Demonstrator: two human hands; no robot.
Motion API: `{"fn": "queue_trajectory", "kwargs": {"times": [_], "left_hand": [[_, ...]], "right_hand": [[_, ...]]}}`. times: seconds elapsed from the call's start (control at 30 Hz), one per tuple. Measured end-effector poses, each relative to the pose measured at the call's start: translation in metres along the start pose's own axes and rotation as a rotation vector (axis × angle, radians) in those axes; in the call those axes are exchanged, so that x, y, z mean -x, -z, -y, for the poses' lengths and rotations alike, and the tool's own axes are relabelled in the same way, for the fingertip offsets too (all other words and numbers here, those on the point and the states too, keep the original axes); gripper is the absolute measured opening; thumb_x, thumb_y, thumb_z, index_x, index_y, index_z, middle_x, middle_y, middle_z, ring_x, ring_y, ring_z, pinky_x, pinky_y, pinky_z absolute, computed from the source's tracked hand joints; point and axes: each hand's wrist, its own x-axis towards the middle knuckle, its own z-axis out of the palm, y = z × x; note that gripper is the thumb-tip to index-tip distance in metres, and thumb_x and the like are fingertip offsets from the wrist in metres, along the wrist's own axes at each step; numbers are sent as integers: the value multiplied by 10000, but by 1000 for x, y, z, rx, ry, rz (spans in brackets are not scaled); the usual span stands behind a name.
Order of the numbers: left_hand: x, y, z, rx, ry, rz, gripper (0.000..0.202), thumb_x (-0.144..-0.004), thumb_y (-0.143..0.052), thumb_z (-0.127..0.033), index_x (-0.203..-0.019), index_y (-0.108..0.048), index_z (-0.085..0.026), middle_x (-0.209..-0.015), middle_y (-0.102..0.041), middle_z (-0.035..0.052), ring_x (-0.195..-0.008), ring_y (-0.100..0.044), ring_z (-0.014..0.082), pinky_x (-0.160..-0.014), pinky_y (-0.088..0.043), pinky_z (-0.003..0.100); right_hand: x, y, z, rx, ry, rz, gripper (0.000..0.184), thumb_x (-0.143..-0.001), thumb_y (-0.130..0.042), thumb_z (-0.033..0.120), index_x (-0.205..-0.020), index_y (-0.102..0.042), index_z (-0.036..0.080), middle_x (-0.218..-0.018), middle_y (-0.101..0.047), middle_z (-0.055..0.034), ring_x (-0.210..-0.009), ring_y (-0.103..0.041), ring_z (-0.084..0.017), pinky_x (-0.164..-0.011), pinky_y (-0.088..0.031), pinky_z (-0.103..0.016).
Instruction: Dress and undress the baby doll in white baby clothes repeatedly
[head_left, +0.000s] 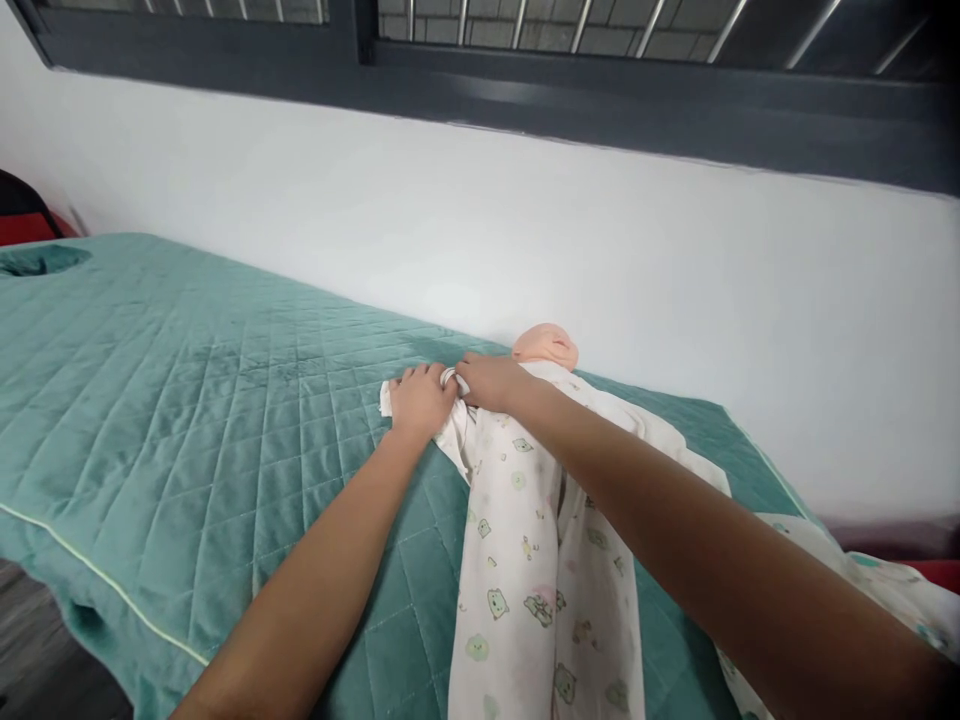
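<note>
Garment, white with small green animal prints, was seen at lower centre of the frame, spread lengthwise over a green quilted cover. A pinkish doll head was seen at its top end, near the wall. A sleeve was stretched toward frame left and gripped at two spots. By the left hand the outer part was covered, fingers curled closed over the cloth, a white end poking out beyond. By the right hand the part just beside it was pinched, fingers bent nearly closed; its fingertips were partly hidden, so the exact grip could not be told.

Cloth was judged light, soft and limp, not fragile, easily bunched, with little slip expected. Best hold was judged to be at the sleeve's cuff or a gathered fold; a doll arm inside could not be seen.

Movement was bounded by the wall just behind the head, with the window frame above. The widest stretch of cover was left at frame left, as far as the pale piped edge at lower left. At lower right, room was narrowed by another printed cloth.
</note>
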Motion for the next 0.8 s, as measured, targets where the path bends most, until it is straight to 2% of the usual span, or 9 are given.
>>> {"fn": "queue_trajectory", "kwargs": {"times": [0.13, 0.3, 0.53, 0.67, 0.8], "left_hand": [[2, 4, -1, -8, -3, 15, 337, -965, -356, -395, -1100, -633, -258, -1158, -666, 76, -1110, -570, 284, -923, -416, 437], [3, 11, -1, 8, -34, 15, 336, -970, -369, -349, -1225, -574, -273, -1188, -661, 72, -1086, -597, 249, -890, -435, 373], [4, 11, 9, 47, -29, 42, 332, -981, -355, -326, -1206, -599, -318, -1103, -673, 53, -1017, -631, 225, -807, -459, 319], [4, 6, 12, 10, -29, 74, 416, -960, -350, -225, -1312, -532, -352, -1140, -650, 72, -1031, -624, 240, -809, -468, 340], [5, 6, 9, -11, -18, 51, 429, -928, -372, -176, -1319, -503, -295, -1157, -648, 88, -1063, -609, 259, -841, -482, 371]], "right_hand": [[-3, 9, 6, 58, -35, 48, 297, -870, -614, 341, -1119, -637, 180, -1109, -673, -134, -1004, -653, -315, -779, -501, -382], [10, 23, 4, 96, -56, 62, 298, -897, -593, 402, -1131, -630, 222, -1111, -679, -113, -988, -654, -290, -750, -476, -348], [34, 30, -21, 116, -105, 18, 278, -939, -518, 381, -1167, -607, 249, -1108, -650, -101, -945, -640, -267, -694, -422, -322], [48, 29, -40, 127, -156, -24, 315, -958, -475, 399, -1215, -575, 247, -1150, -618, -117, -972, -618, -269, -702, -410, -324], [53, 27, -44, 101, -185, -50, 331, -964, -460, 426, -1224, -562, 248, -1161, -608, -113, -980, -609, -261, -705, -411, -319]]}}
